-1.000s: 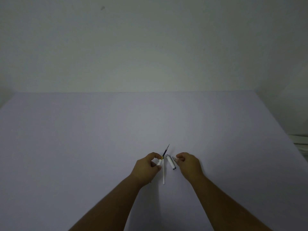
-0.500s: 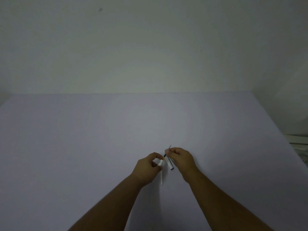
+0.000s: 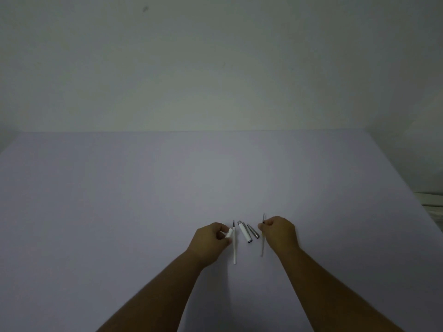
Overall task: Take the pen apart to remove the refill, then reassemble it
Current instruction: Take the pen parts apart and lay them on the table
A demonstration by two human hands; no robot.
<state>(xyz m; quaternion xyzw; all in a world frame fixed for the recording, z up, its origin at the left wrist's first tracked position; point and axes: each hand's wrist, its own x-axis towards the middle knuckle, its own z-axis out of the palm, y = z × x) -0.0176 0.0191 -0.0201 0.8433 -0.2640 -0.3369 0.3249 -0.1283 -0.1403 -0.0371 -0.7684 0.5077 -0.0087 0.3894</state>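
Note:
The pen lies in parts on the pale table (image 3: 167, 200). My left hand (image 3: 211, 238) pinches a short white pen piece (image 3: 229, 234). Right beside it a thin white refill (image 3: 234, 248) with a dark tip lies lengthwise on the table. A white barrel section (image 3: 244, 232) with metal ends and a small grey tip cone (image 3: 253, 231) rest between my hands. My right hand (image 3: 279, 232) grips a second thin, yellowish refill (image 3: 262, 243) near its dark tip, its tail pointing towards me. Whether that tail touches the table I cannot tell.
A plain wall (image 3: 215, 68) rises behind the table's far edge. The table's right edge (image 3: 407, 188) runs diagonally, with a pale ledge (image 3: 431, 200) beyond it.
My right hand went to the piece in my left hand, then drew away to the right with a thin refill in it. The hands now sit apart, with the barrel section and tip cone between them.

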